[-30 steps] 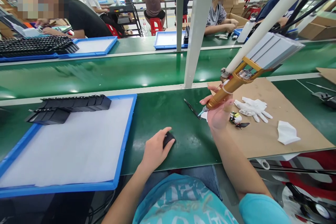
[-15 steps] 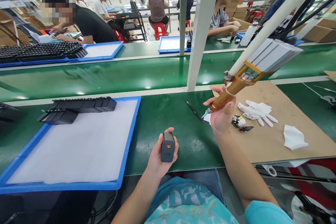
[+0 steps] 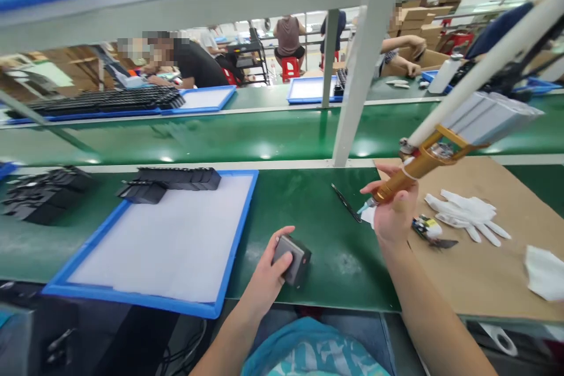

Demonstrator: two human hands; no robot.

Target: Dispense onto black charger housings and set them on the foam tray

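My left hand [image 3: 268,273] is closed around a small black plastic case [image 3: 294,259], held low above the green bench near its front edge, with the thumb on its top face. In my right hand [image 3: 392,217] is a gold-coloured glue dispensing gun [image 3: 399,183], tilted so that its pale blue nozzle points down and left. Fingers wrap around the gun's barrel. Below the nozzle lie black tweezers [image 3: 346,202] on the bench, beside a small white piece of paper [image 3: 368,217].
A blue-rimmed tray [image 3: 240,229] at left carries a row of black cases [image 3: 180,179]; more black cases [image 3: 44,191] stand further left. Cardboard [image 3: 462,270] at right bears white gloves [image 3: 469,214] and a small circuit board [image 3: 426,228]. A metal post [image 3: 352,100] rises ahead. Co-workers sit beyond.
My left hand has turned the black case, so its orange-marked end now faces right. The whole view has swung left. My right hand keeps its hold on the glue gun.
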